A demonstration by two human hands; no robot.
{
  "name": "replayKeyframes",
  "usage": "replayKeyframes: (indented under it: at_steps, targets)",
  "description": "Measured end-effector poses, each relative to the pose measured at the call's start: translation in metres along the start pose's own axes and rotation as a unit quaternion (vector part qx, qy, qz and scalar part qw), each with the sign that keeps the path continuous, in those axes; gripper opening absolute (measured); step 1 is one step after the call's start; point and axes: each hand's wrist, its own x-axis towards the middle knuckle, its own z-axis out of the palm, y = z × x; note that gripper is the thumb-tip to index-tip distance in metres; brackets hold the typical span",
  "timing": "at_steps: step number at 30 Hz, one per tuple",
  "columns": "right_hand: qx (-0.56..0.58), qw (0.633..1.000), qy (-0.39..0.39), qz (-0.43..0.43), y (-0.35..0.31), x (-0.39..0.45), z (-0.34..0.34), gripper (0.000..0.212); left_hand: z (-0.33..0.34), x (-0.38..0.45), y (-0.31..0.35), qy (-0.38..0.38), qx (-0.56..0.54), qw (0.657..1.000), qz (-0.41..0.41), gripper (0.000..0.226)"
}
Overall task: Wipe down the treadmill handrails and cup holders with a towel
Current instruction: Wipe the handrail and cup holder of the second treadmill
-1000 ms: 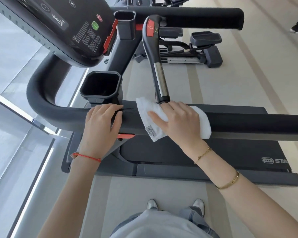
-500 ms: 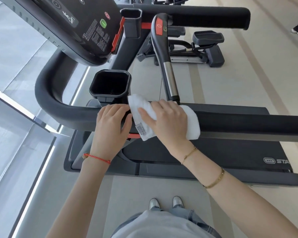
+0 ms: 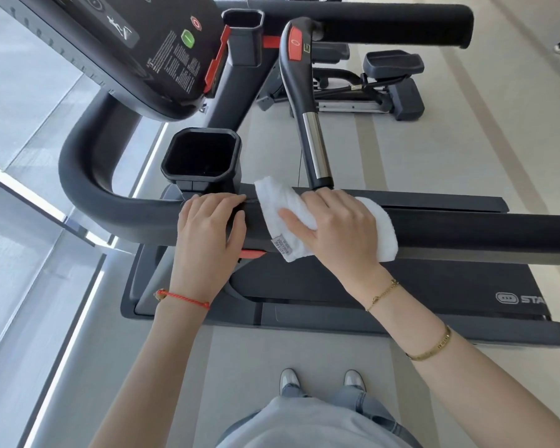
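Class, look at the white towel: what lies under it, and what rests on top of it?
The towel is draped over the black handrail. The right hand presses on top of it. The covered stretch of rail cannot be seen.

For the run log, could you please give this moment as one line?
right hand presses towel on handrail | left hand rests on handrail | cup holder untouched
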Motion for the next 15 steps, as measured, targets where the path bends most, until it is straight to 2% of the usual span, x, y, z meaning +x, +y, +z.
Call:
replayKeyframes:
  at_steps: [15]
  targets:
    - [-0.052,0.997,0.038,0.047,0.107,-0.032,-0.046,0.045,0.047,0.000,0.097,-0.040,-0.037,0.995,0.082,0.027]
